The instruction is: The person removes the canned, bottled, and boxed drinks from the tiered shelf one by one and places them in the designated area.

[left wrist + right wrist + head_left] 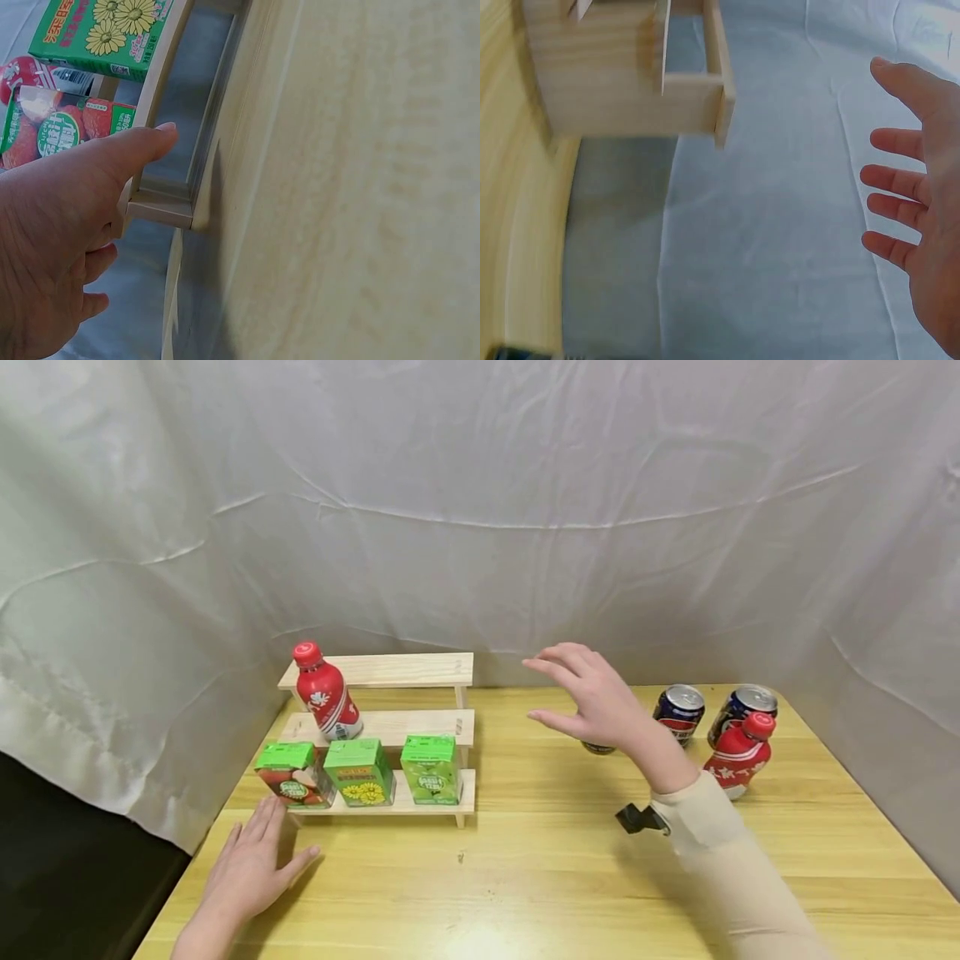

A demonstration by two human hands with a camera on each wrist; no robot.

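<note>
My left hand lies at the front left corner of a three-tier wooden shelf, its fingertips right by the bottom tier and thumb spread out. In the left wrist view the thumb overlaps the shelf's edge close to an apple juice box. Beside it on the bottom tier stand a green box with yellow flowers and a light green juice box. A red bottle stands upright on the middle tier. My right hand hovers right of the shelf, fingers loosely bent and apart, holding nothing.
On the right of the wooden table stand dark blue cans and a second red bottle. Another can is mostly hidden behind my right hand. A pale curtain hangs behind and along both sides.
</note>
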